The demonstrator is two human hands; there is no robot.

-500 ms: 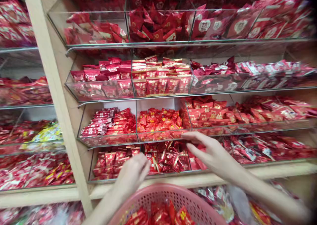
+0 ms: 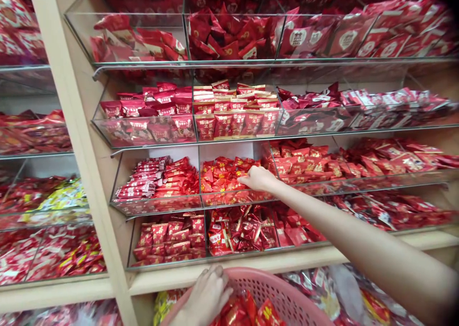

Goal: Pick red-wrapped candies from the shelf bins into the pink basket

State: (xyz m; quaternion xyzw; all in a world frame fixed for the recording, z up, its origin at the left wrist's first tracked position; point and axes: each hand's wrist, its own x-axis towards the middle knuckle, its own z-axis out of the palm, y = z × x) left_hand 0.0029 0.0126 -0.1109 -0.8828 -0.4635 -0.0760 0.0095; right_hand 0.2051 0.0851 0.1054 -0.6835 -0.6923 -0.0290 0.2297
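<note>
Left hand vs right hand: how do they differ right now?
Place: the left hand is low, at the rim of the pink basket; the right hand is higher, at the shelved red packets.
Pose: the left hand's fingers point away from the camera; the right hand's are bunched, pointing leftward.
Arm: the right hand shows a long stretch of forearm; the left hand is cut off near the wrist.
Shared: both are bare.

The camera on this person's head faces the nearby shelves [image 2: 161,279], looking down over the pink basket [image 2: 279,293].
</note>
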